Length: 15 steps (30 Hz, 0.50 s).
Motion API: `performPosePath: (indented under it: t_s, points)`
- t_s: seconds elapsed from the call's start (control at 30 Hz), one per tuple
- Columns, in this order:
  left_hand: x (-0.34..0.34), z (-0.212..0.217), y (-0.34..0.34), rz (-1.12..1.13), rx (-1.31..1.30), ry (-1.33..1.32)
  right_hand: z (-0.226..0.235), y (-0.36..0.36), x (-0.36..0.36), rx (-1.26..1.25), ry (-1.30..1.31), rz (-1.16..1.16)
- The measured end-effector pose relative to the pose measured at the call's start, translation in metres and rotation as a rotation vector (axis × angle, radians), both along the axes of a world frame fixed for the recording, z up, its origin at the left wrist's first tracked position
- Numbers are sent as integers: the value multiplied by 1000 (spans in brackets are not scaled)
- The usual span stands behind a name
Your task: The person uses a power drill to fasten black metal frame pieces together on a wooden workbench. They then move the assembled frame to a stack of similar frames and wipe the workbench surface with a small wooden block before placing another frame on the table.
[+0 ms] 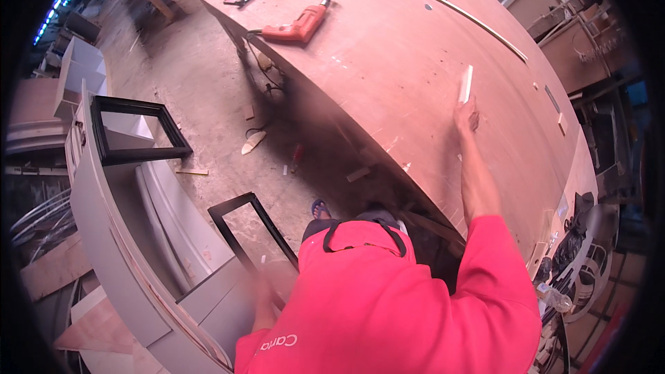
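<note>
Right hand [467,115], right of centre: fingers pinched on a small white strip [467,83] just above the brown workbench [388,62]. Left hand [267,294], lower left: blurred, grip indiscernible, by a black frame [251,232]. Strip in hand; frame not set down.

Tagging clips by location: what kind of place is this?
Most likely a carpentry or furniture workshop. A large plywood workbench carries a red power drill, grey cabinet carcasses stand on the left, and offcuts litter the concrete floor.
</note>
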<state>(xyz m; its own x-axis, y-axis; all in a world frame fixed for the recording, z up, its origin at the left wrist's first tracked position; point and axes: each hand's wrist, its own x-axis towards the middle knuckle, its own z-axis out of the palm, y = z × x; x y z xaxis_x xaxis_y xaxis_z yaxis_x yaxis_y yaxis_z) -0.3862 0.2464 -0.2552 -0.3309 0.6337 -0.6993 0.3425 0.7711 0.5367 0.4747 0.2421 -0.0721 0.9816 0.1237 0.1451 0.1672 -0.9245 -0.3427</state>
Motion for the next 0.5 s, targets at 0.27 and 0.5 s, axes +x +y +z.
performPosePath:
  t_s: [0.27, 0.5]
  points:
    - [-10, 2, 32, 95, -100, -35, -35, 137, -186, 30, 53, 959]
    - [-16, -22, 49, 67, 46, -32, 1, 147, -246, -19, 61, 807]
